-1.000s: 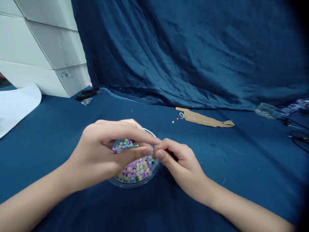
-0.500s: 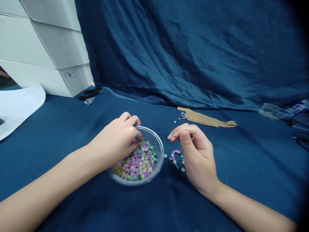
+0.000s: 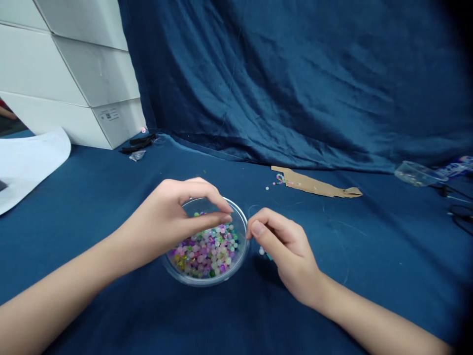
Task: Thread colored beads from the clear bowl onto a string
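Note:
My left hand [image 3: 188, 212] is raised over the clear round bowl [image 3: 242, 256] of small coloured beads [image 3: 207, 251]. Its thumb and index fingertips come together near the bowl's far right side; whatever may be between them is too small to make out. Just right of the rim, my right hand [image 3: 286, 249] pinches thumb against forefinger. A thin clear thread [image 3: 254, 206] curves up from these fingertips. Behind and below the right hand, a few strung beads [image 3: 262, 250] show on the cloth, mostly hidden by it.
Blue cloth [image 3: 221, 320] covers the table and hangs behind. Farther back lie a torn cardboard strip [image 3: 318, 185] and a small bead cluster [image 3: 280, 178]. White boxes [image 3: 74, 74] and a white sheet [image 3: 33, 162] are at left. A clear container [image 3: 416, 173] and black cables [image 3: 461, 214] sit at right.
My left hand has lifted out of the beads and shifted right, its fingertips now together. The right hand has moved down and left, closer to the bowl, covering most of the bead string.

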`<state>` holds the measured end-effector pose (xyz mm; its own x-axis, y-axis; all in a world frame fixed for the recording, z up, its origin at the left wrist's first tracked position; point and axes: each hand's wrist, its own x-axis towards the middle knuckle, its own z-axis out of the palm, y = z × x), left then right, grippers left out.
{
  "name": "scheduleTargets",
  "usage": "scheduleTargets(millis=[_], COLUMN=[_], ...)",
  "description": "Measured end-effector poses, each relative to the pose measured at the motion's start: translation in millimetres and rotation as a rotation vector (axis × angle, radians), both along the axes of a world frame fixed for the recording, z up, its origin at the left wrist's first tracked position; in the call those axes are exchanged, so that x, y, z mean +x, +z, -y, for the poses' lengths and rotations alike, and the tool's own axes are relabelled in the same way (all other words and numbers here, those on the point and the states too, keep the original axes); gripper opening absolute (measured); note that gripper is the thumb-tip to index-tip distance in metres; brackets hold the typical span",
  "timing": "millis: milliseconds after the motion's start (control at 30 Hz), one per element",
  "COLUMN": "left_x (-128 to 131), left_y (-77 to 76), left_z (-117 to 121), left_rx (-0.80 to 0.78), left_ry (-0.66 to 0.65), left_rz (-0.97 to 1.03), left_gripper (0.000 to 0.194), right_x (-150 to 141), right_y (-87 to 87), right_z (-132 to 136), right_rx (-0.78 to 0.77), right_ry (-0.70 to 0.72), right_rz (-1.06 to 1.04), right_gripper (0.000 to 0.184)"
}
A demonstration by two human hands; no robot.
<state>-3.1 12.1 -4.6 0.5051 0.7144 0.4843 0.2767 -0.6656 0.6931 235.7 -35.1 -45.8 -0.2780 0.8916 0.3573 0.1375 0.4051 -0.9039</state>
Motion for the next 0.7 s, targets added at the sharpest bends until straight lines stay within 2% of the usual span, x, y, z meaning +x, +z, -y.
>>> scheduleTargets(millis=[67, 133, 267, 433, 700], left_x=[2, 4, 4, 5, 4], left_y=[4.9, 6.8, 5.1, 3.2, 1.8], left_z=[5, 7, 6, 7, 5], left_rx=[-0.176, -0.259, -0.227, -0.222, -0.243], left_ry=[-0.052, -0.104, -0.131, -0.147, -0.163], left_rz=[0.104, 0.142, 0.149, 0.159, 0.158], left_gripper=[0.003, 0.009, 0.02, 0.021, 0.022], right_x=[1, 1, 1, 1, -1], right_y=[-0.4, -1.5, -2.0, 0.1, -4.6], right_z=[2, 3, 5, 9, 11], right_rx=[0.035, 0.068, 0.089, 0.091, 0.05], right_ry=[0.001, 0.002, 0.067, 0.176, 0.128], right_rz=[0.019, 0.014, -0.025, -0.034, -0.071], right_gripper=[0.032, 0.031, 0.032, 0.03, 0.026])
